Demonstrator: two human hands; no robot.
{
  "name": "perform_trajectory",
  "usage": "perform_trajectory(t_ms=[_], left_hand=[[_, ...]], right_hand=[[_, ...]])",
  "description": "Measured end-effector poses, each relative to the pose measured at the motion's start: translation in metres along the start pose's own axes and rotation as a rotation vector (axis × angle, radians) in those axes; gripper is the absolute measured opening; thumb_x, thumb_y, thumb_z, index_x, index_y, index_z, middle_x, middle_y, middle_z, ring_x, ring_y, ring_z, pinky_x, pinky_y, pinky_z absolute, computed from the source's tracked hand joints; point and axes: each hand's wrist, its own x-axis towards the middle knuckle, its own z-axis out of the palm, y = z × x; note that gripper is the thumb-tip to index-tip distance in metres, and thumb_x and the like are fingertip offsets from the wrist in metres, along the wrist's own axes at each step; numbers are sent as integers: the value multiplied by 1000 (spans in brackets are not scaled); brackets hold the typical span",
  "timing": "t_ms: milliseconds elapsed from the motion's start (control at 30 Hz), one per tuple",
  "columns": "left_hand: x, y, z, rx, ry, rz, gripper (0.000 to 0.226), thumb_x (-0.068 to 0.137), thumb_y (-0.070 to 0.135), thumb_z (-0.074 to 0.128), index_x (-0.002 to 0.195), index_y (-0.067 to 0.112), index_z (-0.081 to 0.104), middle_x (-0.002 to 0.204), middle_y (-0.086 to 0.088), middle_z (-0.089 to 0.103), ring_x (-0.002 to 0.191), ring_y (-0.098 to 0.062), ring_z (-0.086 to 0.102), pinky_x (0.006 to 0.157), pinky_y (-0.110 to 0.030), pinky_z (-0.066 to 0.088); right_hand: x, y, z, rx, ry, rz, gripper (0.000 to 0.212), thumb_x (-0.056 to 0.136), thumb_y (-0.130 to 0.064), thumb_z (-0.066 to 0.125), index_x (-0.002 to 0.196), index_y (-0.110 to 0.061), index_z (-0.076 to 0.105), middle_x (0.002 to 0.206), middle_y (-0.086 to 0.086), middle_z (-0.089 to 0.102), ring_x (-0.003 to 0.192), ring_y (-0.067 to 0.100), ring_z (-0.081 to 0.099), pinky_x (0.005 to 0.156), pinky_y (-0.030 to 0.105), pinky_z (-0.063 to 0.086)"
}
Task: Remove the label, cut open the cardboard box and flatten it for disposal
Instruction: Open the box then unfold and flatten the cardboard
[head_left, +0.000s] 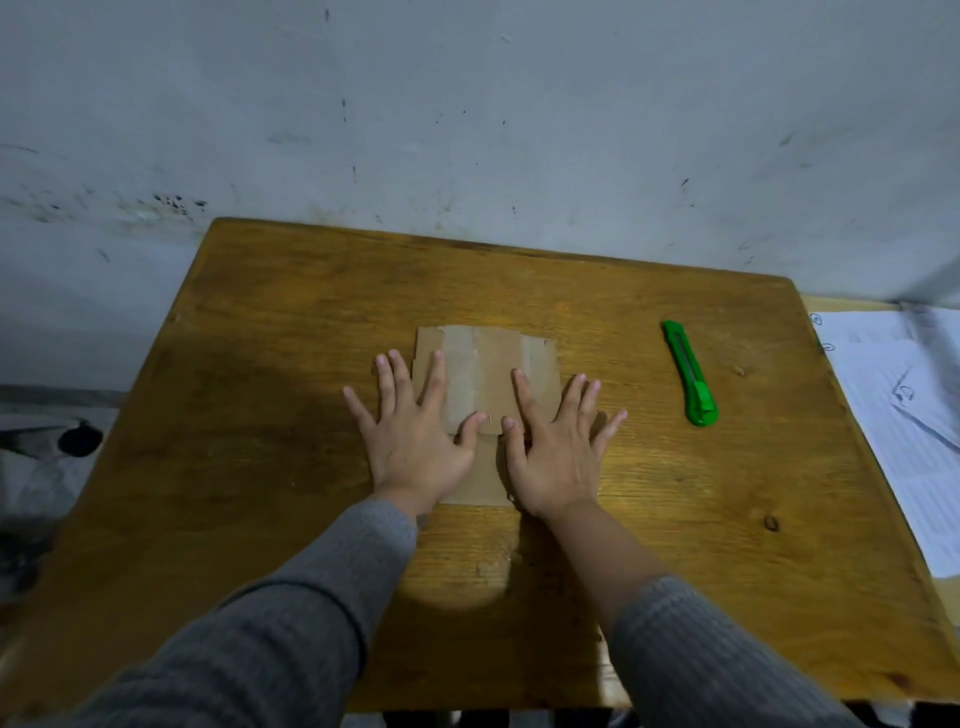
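Worn brown wooden surface (291, 332) set against a grey wall.
A flattened brown cardboard box (485, 374) lies at its middle; a green plastic utility knife (690, 372) lies well apart to the right, white printed papers (904, 415) past the right edge.

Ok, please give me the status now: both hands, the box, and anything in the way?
Left hand and right hand open, pressing flat. Brown flattened cardboard box lies under both. Green plastic utility knife rests apart, to the right. Nothing blocks.
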Motion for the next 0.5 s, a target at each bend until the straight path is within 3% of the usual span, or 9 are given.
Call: perform_trajectory(t_ms=[200,300,400,500], left_hand=[[4,-5,3,-202,69,32,85,86,71,35,153,30,3,162,-5,2,148,-18,-9,118,-47,-11],[-1,-1,-4,-437,83,-39,94,84,63,54,153,28,1,161,5,7,147,-18,2,118,-41,5],[-5,3,-12,-749,104,-102,105,78,47,73,152,34,0,160,7,14,143,-21,23,110,-39,28],[-7,11,-18,-970,108,-68,113,71,31,83,152,35,5,153,3,31,134,-10,31,102,-26,30]], right_hand=[[6,-3,-3,190,0,2,53,96,-48,30,146,-48,11,160,11,-1,146,21,-17,110,50,-24],[5,-8,-9,400,34,32,55,96,-38,44,145,-45,21,159,11,10,148,20,-7,116,47,-14],[-2,-15,-18,560,113,27,55,96,-31,49,143,-46,26,157,11,12,145,25,13,115,39,19],[-12,-12,-28,474,220,11,49,98,-33,43,139,-52,25,151,13,17,127,30,40,93,29,41]])
